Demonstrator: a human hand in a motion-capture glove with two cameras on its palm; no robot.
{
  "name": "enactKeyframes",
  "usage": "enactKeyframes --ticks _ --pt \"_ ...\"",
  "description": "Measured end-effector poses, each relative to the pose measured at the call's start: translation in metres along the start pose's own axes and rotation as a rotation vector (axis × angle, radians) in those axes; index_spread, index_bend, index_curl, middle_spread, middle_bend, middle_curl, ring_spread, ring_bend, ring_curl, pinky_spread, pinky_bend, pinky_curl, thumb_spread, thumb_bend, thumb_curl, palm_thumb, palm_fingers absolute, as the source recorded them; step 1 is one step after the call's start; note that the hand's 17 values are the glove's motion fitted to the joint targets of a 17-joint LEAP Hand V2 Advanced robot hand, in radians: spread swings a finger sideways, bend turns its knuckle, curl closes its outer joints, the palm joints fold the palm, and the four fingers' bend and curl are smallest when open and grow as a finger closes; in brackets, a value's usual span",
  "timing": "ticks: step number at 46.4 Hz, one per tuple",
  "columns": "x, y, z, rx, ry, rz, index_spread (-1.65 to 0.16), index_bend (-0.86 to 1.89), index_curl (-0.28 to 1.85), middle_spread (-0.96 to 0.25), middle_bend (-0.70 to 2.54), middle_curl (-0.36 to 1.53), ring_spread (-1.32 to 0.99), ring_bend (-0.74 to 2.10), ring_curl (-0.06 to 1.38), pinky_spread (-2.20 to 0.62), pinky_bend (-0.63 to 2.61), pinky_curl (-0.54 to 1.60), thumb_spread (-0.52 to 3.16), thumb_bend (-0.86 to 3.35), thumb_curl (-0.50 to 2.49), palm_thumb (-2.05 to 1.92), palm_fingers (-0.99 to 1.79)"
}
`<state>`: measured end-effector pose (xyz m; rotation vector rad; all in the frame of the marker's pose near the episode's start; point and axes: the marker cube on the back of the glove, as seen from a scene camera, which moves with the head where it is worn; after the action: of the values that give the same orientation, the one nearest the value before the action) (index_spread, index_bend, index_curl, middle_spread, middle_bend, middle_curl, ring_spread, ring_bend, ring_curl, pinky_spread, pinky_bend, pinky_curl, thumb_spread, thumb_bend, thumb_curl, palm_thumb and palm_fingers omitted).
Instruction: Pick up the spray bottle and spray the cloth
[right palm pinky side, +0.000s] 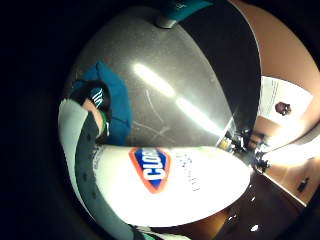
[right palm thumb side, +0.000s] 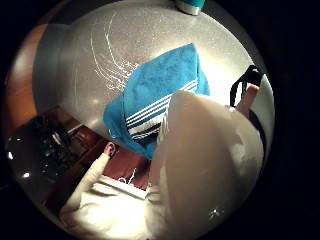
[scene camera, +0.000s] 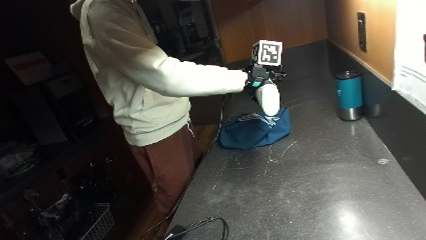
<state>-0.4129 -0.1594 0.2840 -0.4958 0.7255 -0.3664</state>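
Hand: the gloved right hand (scene camera: 256, 80) is wrapped round the neck of the spray bottle (scene camera: 269, 98), fingers curled on it up by the trigger end, bottle lifted off the counter.
Bottle: white plastic with a Clorox label (right palm pinky side: 150, 170), hanging body-down just above the cloth; both palm views are filled by its body, so it sits right against the palm.
Bottle handling: rigid shell, smooth and probably a bit slick; how full it is cannot be told, so weight is a guess. I would say the neck under the trigger is the right place to hold, leaving a finger free to squeeze.
Cloth: blue cloth (scene camera: 255, 130) with white stripes (right palm thumb side: 157, 107), bunched in a soft heap on the dark speckled counter (scene camera: 299, 180), directly below the bottle.
Cloth handling: limp and light; it should take spray without shifting.
Nozzle: too small to tell which way it points.
Beyond: a teal tumbler (scene camera: 349, 95) stands upright near the wall, well apart from the cloth.
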Motion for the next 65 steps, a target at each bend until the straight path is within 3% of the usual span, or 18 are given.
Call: enactKeyframes --ticks 21,29,35,41,46,55,59,65 --pt "-0.002 0.003 -0.008 0.032 -0.052 -0.014 -0.19 0.43 0.53 -0.12 0.56 0.51 -0.20 0.54 0.48 -0.29 0.34 0.40 -0.06 -0.03 0.72 1.00 1.36" --pt "-0.020 0.005 -0.038 0.164 -0.176 0.010 -0.19 0.43 0.53 -0.12 0.56 0.51 -0.20 0.54 0.48 -0.29 0.34 0.40 -0.06 -0.03 0.72 1.00 1.36" --pt "-0.025 0.015 -0.079 0.326 -0.406 -0.055 -0.19 0.43 0.53 -0.12 0.56 0.51 -0.20 0.54 0.47 -0.29 0.34 0.40 -0.05 -0.03 0.72 1.01 1.36" --pt "-0.033 0.014 -0.113 0.448 -0.856 -0.150 -0.19 0.44 0.53 -0.12 0.57 0.51 -0.20 0.54 0.48 -0.28 0.34 0.40 -0.05 -0.03 0.72 1.01 1.36" --pt "-0.053 0.005 -0.122 0.503 -1.153 -0.215 -0.19 0.44 0.53 -0.12 0.57 0.51 -0.19 0.55 0.48 -0.28 0.34 0.40 -0.04 -0.03 0.72 1.01 1.36" --pt "-0.116 -0.025 -0.105 0.500 -1.444 -0.279 -0.19 0.44 0.53 -0.11 0.57 0.51 -0.19 0.54 0.48 -0.28 0.33 0.40 -0.03 -0.03 0.73 1.01 1.34" --pt "-0.141 -0.043 -0.103 0.536 -1.560 -0.253 -0.19 0.44 0.53 -0.12 0.57 0.51 -0.19 0.53 0.47 -0.28 0.32 0.40 -0.02 -0.03 0.73 1.01 1.33" --pt "-0.161 -0.083 -0.096 0.706 -1.629 -0.103 -0.19 0.43 0.53 -0.12 0.56 0.50 -0.18 0.52 0.47 -0.28 0.31 0.40 0.00 -0.03 0.73 1.01 1.32"
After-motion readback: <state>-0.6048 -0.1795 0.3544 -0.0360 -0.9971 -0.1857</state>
